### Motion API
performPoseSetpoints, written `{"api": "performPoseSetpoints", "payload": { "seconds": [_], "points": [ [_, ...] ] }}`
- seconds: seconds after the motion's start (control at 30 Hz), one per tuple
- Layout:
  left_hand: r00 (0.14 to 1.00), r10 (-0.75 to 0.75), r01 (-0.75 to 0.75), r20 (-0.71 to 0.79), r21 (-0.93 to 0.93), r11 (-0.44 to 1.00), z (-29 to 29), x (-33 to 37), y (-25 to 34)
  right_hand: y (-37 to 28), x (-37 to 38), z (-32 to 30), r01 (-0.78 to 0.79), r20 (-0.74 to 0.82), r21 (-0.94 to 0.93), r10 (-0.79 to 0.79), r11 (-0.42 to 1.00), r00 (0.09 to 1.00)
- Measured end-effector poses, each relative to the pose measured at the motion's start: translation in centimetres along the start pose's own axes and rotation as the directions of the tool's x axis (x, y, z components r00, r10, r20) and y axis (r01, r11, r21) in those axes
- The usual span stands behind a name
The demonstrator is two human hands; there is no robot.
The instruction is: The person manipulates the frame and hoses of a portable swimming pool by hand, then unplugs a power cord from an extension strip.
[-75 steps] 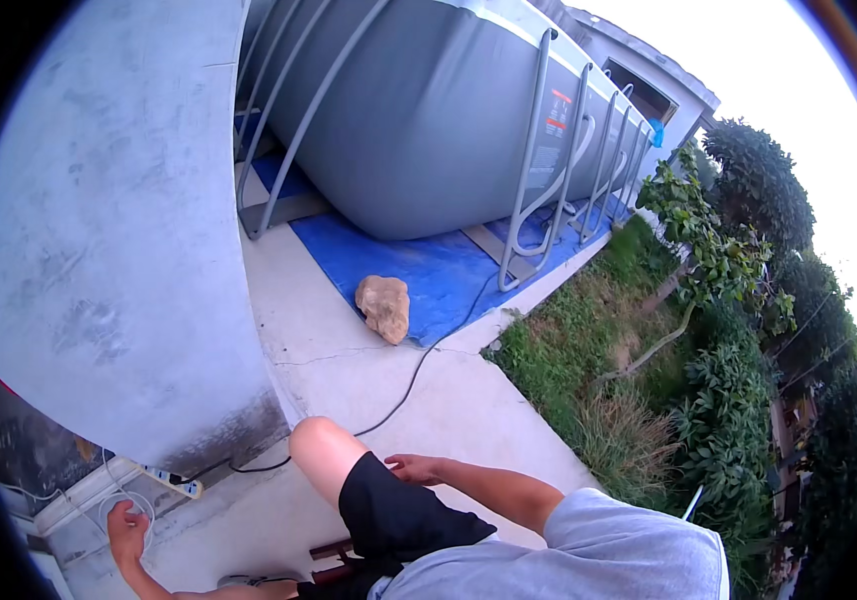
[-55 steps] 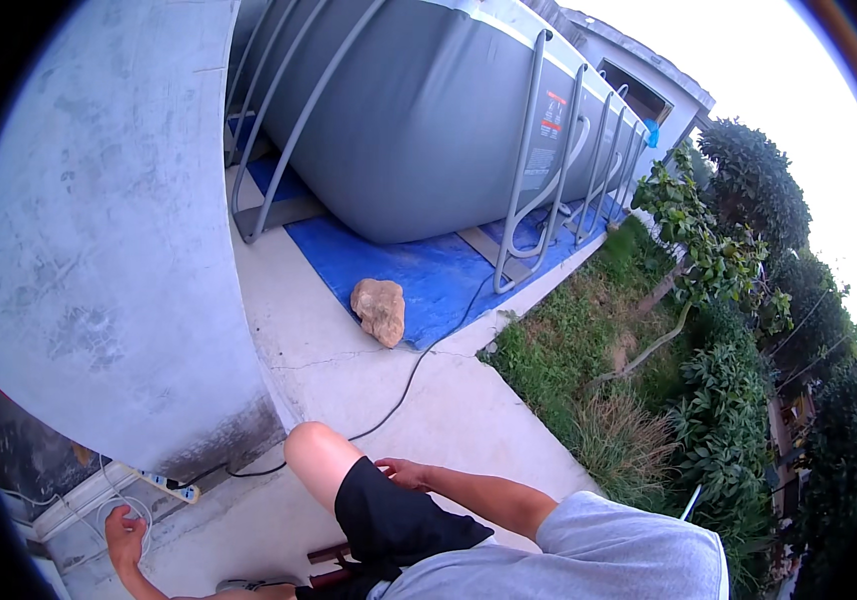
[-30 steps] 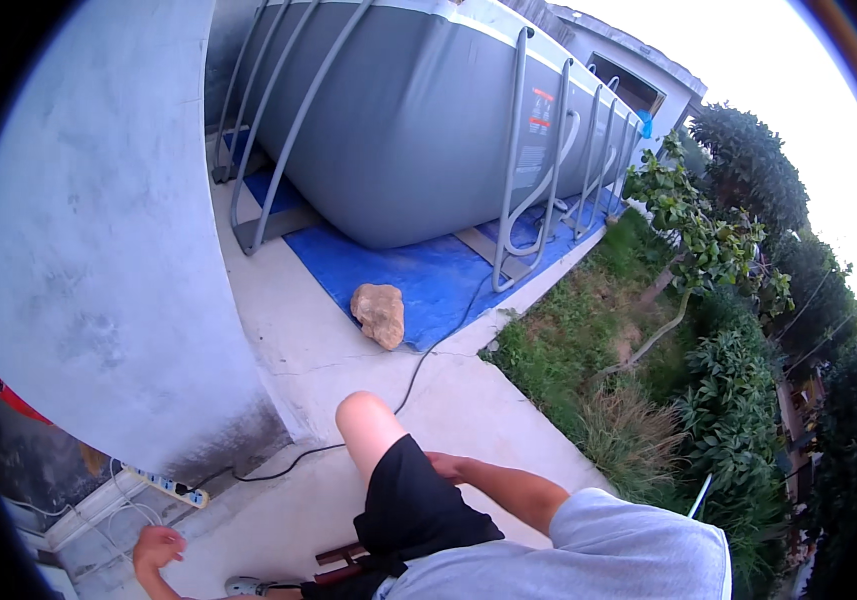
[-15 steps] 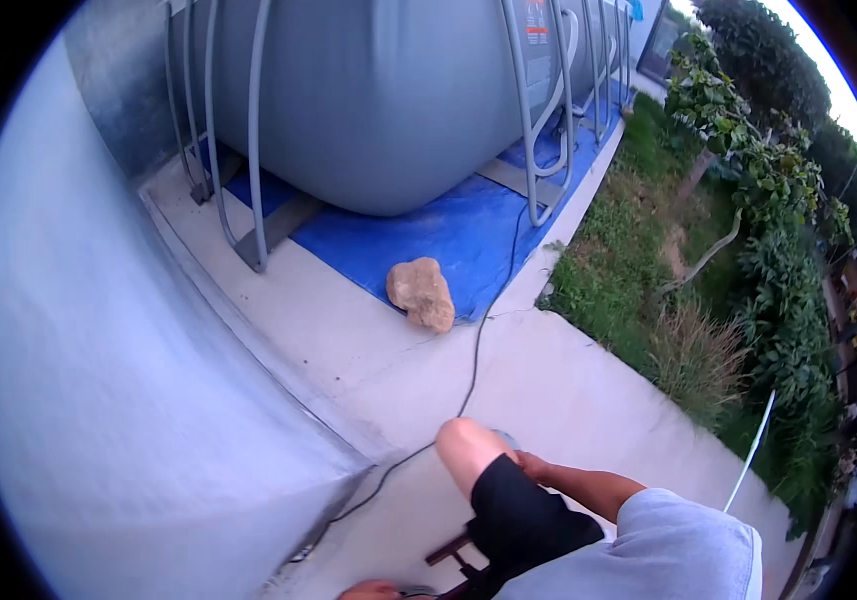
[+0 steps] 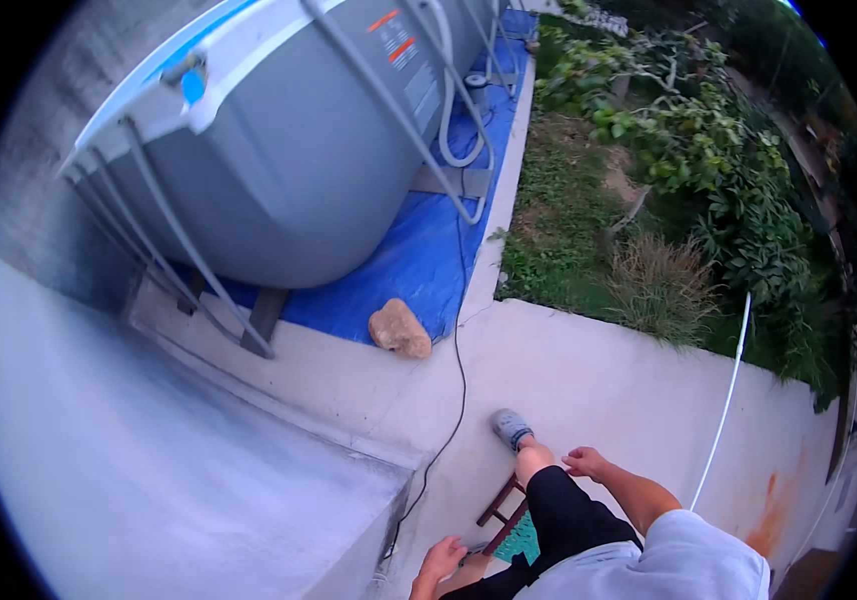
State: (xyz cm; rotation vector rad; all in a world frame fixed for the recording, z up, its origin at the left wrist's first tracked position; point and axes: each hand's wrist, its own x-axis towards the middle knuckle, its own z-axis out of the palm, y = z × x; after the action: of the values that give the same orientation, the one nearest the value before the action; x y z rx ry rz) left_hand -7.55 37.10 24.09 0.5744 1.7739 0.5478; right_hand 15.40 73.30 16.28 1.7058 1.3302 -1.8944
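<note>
At the lower middle, my left hand (image 5: pixel 439 560) hangs beside my left leg with its fingers loosely apart and nothing in it. To the right, my right hand (image 5: pixel 585 462) is held just past my right knee, clear of it, its fingers loosely bent and nothing seen in them. Between my legs shows part of a low stool with a dark brown frame (image 5: pixel 494 512) and a green seat (image 5: pixel 521 540). A grey clog (image 5: pixel 513 428) is on my forward foot. My shorts hide the rest of the stool.
A large grey frame pool (image 5: pixel 279 160) stands on a blue tarp (image 5: pixel 414 260), with a tan rock (image 5: pixel 400 329) at its corner. A dark cable (image 5: pixel 461 400) crosses the concrete. Left is a pale wall (image 5: pixel 169 450); right, a thin white pole (image 5: pixel 731 390) and plants (image 5: pixel 669 270).
My view has risen and shifted, showing the pool's rim. My right hand has left my knee, my left hand has come into view, and more of the stool shows.
</note>
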Motion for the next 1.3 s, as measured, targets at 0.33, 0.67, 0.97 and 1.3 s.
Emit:
{"api": "performPoseSetpoints", "payload": {
  "seconds": [0.33, 0.67, 0.97, 1.3],
  "points": [
    [0.981, -0.084, 0.069, -0.173, -0.092, 0.993, -8.7, -0.2, 6.5, -3.9, -6.3, -11.7, -0.084, 0.004, 0.058, 0.084, 0.995, 0.996],
    [0.94, -0.105, 0.107, -0.324, -0.013, 0.994, -15.5, 7.5, 18.7, -4.6, -9.6, -19.4, -0.057, -0.169, 0.345, 0.122, 0.937, 0.978],
    [0.906, -0.01, -0.06, -0.422, -0.153, 0.986, -19.0, 11.0, 19.4, -10.4, -10.1, -18.7, -0.181, -0.158, 0.17, 0.208, 0.969, 0.965],
    [0.88, -0.449, 0.362, -0.154, -0.395, 0.844, -26.2, 15.1, 16.4, -26.3, -3.6, -13.6, -0.006, -0.203, 0.176, 0.043, 0.984, 0.978]
  ]
}}
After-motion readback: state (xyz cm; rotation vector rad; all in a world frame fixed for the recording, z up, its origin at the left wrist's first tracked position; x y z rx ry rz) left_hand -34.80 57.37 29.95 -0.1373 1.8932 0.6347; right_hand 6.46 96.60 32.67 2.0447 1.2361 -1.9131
